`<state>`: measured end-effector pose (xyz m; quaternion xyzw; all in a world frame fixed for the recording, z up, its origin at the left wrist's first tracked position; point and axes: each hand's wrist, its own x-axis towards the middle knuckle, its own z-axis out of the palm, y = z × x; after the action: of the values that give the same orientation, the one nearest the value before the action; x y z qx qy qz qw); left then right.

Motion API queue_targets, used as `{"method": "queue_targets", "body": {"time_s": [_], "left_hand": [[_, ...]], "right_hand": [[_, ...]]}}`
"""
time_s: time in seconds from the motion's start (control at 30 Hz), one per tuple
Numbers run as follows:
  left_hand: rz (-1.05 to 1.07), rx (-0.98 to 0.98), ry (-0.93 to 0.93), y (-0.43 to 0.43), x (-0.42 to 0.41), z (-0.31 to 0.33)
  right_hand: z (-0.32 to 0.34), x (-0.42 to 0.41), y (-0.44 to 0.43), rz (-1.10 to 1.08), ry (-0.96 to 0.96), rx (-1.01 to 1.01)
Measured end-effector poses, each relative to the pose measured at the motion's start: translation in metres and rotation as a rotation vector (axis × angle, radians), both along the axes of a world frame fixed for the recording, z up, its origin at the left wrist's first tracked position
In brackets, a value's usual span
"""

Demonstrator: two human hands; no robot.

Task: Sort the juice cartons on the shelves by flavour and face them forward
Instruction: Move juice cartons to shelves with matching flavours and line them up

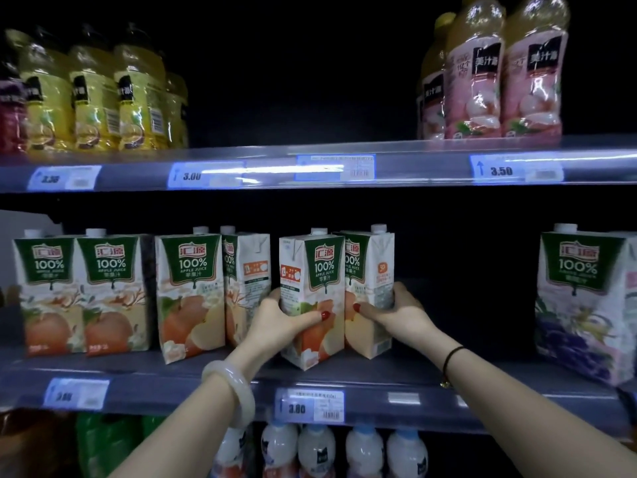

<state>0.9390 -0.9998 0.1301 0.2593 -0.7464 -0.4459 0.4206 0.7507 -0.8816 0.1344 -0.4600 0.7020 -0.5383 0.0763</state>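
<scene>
Several apple juice cartons stand on the middle shelf (396, 377). My left hand (281, 320) grips one apple carton (315, 281) at the shelf's centre; it is turned corner-on, so its front and a side panel both show. My right hand (396, 313) grips the apple carton (370, 270) just behind and to the right of it, also angled. Two apple cartons at the far left (79, 291) face forward. A third (188, 288) and a fourth (246, 277) between them and my hands are slightly turned. A grape juice carton (586, 298) stands alone at the right.
The upper shelf (413, 167) holds yellow juice bottles (96, 94) at the left and pink ones (499, 77) at the right, with a dark gap between. Price tags (310, 405) line the shelf edges. White bottles (317, 450) stand on the shelf below.
</scene>
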Motion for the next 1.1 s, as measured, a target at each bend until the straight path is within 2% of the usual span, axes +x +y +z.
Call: {"method": "queue_targets", "body": {"time_s": [0.33, 0.57, 0.9, 1.1], "left_hand": [[-0.104, 0.093, 0.035, -0.007, 0.003, -0.004], [-0.264, 0.199, 0.084, -0.006, 0.001, -0.005], [-0.338, 0.289, 0.148, 0.008, -0.005, -0.002], [-0.381, 0.375, 0.197, 0.017, -0.011, -0.004]], "right_hand": [[-0.003, -0.002, 0.015, 0.048, -0.113, -0.042], [-0.007, -0.011, 0.033, 0.061, -0.093, -0.076], [-0.004, -0.019, 0.054, 0.104, -0.154, -0.051], [0.000, -0.035, 0.079, 0.174, -0.268, 0.006]]}}
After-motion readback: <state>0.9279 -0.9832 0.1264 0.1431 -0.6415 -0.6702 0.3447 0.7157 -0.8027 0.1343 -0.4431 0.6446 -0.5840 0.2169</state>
